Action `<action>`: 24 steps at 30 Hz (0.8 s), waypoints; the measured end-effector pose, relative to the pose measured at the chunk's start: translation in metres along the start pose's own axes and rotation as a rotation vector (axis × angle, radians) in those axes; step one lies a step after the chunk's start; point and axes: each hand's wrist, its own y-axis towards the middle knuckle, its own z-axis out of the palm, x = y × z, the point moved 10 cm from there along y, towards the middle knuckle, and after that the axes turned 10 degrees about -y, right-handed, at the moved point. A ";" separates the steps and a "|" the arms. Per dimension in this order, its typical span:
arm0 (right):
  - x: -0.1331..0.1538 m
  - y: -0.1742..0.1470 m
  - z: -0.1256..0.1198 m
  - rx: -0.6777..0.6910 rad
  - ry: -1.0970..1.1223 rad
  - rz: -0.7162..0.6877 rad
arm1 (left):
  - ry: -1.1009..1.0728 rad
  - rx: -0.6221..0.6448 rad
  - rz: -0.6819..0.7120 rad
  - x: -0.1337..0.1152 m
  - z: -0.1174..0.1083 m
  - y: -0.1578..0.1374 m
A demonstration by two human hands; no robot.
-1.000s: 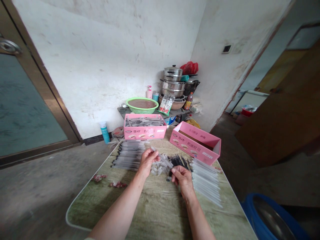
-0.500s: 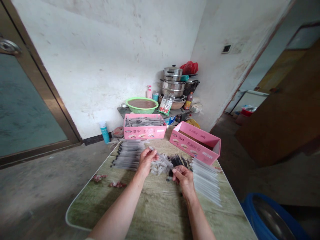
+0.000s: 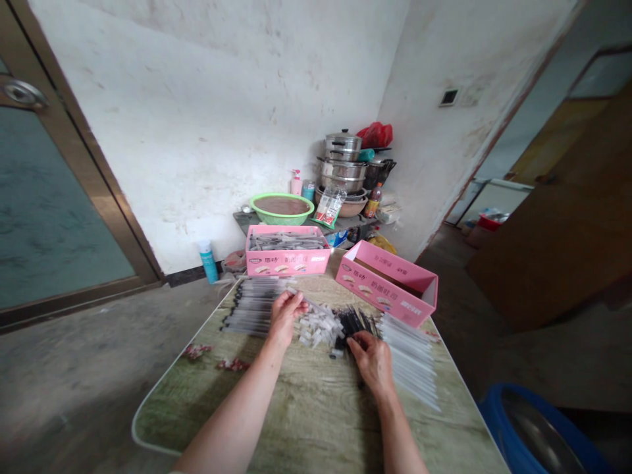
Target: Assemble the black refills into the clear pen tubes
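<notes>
One table [image 3: 296,415] fills the near ground, with one blue tub [image 3: 494,421] beside it at the right and two printed flower clusters [image 3: 234,364] on its left part. Two hands work over it, well apart. The right hand [image 3: 373,361] has its fingertips drawn together at the near edge of one pile of black pieces [image 3: 356,320]; whether it grips one, I cannot tell. One loose cap [image 3: 336,354] lies near it. The left hand [image 3: 285,321], a little farther off, pinches one clear tube [image 3: 314,305], which slants above one heap of short clear pieces [image 3: 314,329]. One row of clear tubes [image 3: 409,363] lies at the right and one row of dark-ended tubes [image 3: 253,311] at the left, both too close-packed to count. Beyond are two pink boxes [image 3: 289,265], the left one filled with tubes, the right one angled. Farther back stand one green basin [image 3: 284,218], one pump bottle [image 3: 296,184] and one stack of pots [image 3: 342,172].
</notes>
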 end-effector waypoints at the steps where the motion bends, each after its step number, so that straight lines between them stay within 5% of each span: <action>1: 0.000 0.000 -0.002 -0.013 0.003 0.008 | -0.001 0.003 -0.007 0.000 0.001 -0.001; 9: 0.008 -0.006 0.031 0.194 0.405 0.016 | 0.051 0.142 -0.090 0.015 0.023 -0.012; 13: 0.008 -0.006 0.037 0.249 0.501 0.055 | 0.032 0.106 -0.069 0.010 0.018 -0.008; 19: -0.032 -0.001 -0.014 -0.169 0.609 0.210 | -0.108 -0.125 0.118 -0.022 -0.018 0.006; 24: -0.036 -0.005 -0.049 -0.356 -0.035 0.200 | -0.101 -0.153 0.125 -0.025 -0.022 0.006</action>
